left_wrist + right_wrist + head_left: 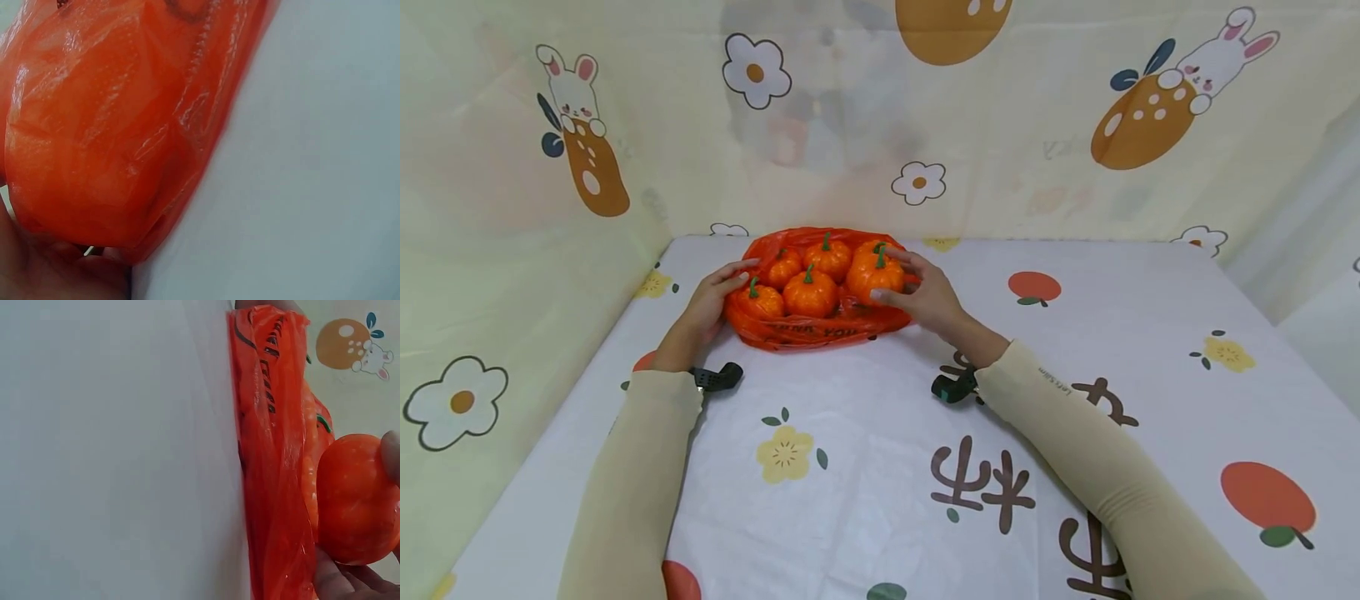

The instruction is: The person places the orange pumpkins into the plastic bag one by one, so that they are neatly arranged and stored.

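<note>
A red plastic bag (820, 335) lies on the table with its mouth spread wide, and several small orange pumpkins (810, 293) with green stems sit in it. At the bag's right side my right hand (931, 298) grips one pumpkin (872, 279), thumb on the near side. In the right wrist view that pumpkin (356, 500) shows between thumb and fingers, beside the bag's wall. My left hand (703, 307) holds the bag's left rim, fingertips at its edge. The left wrist view shows the bag's thin side (106, 144) bulging over the fingers.
The table (865, 533) wears a white cover printed with fruit, flowers and brown characters. A patterned curtain (842, 150) hangs right behind the bag, and another stands along the left side. Black wrist straps (718, 377) sit on both forearms.
</note>
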### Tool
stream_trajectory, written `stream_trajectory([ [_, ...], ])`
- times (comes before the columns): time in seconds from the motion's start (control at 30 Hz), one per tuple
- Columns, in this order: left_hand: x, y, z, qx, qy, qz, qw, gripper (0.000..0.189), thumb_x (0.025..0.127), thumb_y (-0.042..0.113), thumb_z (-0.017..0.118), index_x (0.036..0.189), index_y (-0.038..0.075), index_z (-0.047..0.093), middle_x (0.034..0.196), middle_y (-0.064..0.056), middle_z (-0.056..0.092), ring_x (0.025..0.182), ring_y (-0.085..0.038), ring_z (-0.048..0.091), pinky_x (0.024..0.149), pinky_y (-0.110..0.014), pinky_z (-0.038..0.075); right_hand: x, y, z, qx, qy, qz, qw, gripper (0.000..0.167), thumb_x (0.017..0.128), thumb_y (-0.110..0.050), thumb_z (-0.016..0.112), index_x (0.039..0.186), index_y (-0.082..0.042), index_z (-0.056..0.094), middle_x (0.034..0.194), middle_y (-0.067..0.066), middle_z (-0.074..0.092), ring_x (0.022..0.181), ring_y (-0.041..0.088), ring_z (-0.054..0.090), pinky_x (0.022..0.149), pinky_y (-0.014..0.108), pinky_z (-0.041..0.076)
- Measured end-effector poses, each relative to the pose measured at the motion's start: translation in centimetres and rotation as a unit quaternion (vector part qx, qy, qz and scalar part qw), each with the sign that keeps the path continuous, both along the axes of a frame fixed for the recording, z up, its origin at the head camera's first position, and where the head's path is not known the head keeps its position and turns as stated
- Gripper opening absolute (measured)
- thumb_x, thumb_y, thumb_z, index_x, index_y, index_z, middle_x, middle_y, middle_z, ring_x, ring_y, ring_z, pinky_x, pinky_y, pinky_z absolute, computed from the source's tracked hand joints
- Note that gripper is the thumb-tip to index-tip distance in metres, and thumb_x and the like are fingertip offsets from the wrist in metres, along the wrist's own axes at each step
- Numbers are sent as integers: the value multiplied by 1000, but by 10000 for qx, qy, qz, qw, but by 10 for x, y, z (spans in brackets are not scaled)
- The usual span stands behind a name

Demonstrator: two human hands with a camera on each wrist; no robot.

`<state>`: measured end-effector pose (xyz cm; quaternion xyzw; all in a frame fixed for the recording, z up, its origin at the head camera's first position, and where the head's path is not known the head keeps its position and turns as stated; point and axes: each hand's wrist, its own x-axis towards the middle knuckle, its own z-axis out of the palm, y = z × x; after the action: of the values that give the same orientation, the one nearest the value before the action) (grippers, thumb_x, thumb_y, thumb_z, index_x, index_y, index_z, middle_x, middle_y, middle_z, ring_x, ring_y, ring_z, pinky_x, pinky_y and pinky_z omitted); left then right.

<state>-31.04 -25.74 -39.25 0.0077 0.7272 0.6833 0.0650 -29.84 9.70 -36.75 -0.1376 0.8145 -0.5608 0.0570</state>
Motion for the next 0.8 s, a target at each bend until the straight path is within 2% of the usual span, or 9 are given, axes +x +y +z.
stream_trajectory([
  [0.13, 1, 0, 0, -9, 32, 9, 10000, 41, 105, 24, 43, 145, 20, 50, 162, -3, 26, 147, -27, 28, 122, -42, 26, 1, -4, -2, 387, 109, -31, 9992, 71, 83, -30, 80, 146, -29, 47, 152, 4, 45, 138, 28, 42, 117, 46, 36],
  [0.27, 1, -1, 1, -54, 43, -4, 10000, 42, 105, 25, 42, 147, 20, 48, 163, -2, 24, 149, -27, 26, 123, -42, 25, 3, -8, -1, 628, 156, -45, 9979, 72, 83, -32, 80, 146, -27, 47, 152, 2, 47, 142, 25, 40, 120, 44, 32],
  [0.5, 2, -4, 3, -90, -48, -12, 9999, 43, 105, 27, 42, 148, 23, 47, 164, 0, 22, 149, -26, 26, 122, -41, 26, 8, -13, 0, 688, 205, -72, 9974, 74, 83, -30, 80, 148, -24, 45, 152, 3, 46, 141, 22, 43, 118, 40, 36],
  [0.67, 5, -5, 5, 11, -124, 16, 9999, 43, 105, 27, 43, 147, 23, 47, 164, 0, 23, 147, -25, 28, 122, -39, 27, 10, -19, 1, 1000, 201, -130, 9947, 74, 83, -32, 79, 149, -26, 45, 153, 3, 46, 142, 23, 41, 118, 40, 35],
  [0.8, 6, -8, 5, 92, -176, 18, 9998, 43, 104, 27, 44, 147, 22, 47, 163, -1, 24, 146, -24, 29, 121, -38, 27, 12, -22, 1, 1160, 75, -121, 9931, 71, 82, -32, 80, 146, -23, 50, 150, 5, 49, 137, 23, 48, 112, 38, 44],
])
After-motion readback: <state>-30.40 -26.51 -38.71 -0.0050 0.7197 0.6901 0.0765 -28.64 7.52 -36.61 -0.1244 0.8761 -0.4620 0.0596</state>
